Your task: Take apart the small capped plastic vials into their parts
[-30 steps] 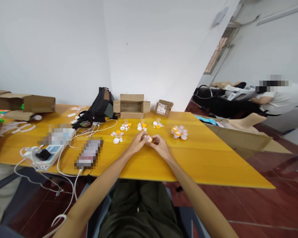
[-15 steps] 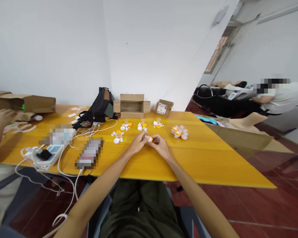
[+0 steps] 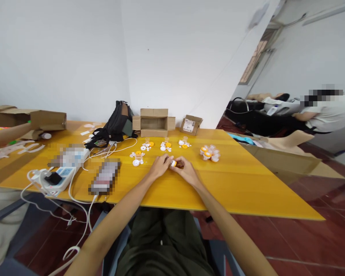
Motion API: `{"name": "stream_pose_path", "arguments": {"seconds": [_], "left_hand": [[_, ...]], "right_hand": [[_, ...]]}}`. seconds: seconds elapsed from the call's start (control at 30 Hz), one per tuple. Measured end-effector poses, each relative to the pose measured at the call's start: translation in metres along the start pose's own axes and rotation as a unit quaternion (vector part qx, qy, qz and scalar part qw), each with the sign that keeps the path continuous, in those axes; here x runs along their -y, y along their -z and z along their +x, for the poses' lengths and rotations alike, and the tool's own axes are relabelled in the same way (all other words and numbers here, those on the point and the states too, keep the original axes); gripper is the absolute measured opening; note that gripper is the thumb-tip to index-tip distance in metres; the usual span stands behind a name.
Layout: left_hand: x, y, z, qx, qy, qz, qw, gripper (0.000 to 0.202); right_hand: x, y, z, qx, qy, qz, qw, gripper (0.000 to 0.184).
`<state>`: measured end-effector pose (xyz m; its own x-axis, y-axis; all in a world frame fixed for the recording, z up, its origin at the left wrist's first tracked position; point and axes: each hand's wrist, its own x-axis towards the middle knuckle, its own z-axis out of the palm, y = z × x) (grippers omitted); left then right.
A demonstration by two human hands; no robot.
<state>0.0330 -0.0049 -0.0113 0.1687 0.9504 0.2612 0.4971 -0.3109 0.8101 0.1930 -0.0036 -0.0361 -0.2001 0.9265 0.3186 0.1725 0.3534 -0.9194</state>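
Note:
Between both hands, just above the yellow table (image 3: 247, 188), is a small round piece with a white and orange cap (image 3: 173, 163). My left hand (image 3: 160, 165) closes on its left side, and my right hand (image 3: 185, 168) pinches it from the right. Fingers cover most of the piece, so its lower part is hidden. Beyond my hands lie small sets of white discs, orange rings and clear cups: one set (image 3: 137, 158) to the left, another (image 3: 166, 145) straight ahead. A cluster of clear cups with orange and white caps (image 3: 209, 153) sits to the right.
An open cardboard box (image 3: 153, 124) and a smaller box (image 3: 190, 125) stand by the wall, with a black backpack (image 3: 117, 120) beside them. A phone (image 3: 105, 177), a power strip (image 3: 60, 178) and cables lie left. Another person's arm (image 3: 10, 136) reaches in at far left.
My hands stay around the capped piece, with the fingers shifted slightly on it. At far left, the other person's arm has reached further toward the cardboard box. The view has moved slightly.

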Motion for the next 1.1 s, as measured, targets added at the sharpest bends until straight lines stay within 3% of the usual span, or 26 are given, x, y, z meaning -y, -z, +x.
{"name": "stream_pose_path", "arguments": {"seconds": [0.33, 0.7, 1.1], "left_hand": [[0.001, 0.001, -0.001, 0.035, -0.008, -0.041, 0.999, 0.023], [-0.003, 0.002, 0.000, 0.003, -0.007, -0.025, 1.000, 0.047], [0.001, 0.007, 0.002, -0.042, 0.000, -0.090, 0.995, 0.021]], "right_hand": [[0.000, 0.001, 0.000, -0.018, -0.002, 0.008, 1.000, 0.037], [-0.002, 0.002, 0.001, -0.014, 0.006, -0.006, 1.000, 0.035], [-0.009, 0.001, 0.004, -0.014, -0.006, 0.027, 1.000, 0.034]]}}
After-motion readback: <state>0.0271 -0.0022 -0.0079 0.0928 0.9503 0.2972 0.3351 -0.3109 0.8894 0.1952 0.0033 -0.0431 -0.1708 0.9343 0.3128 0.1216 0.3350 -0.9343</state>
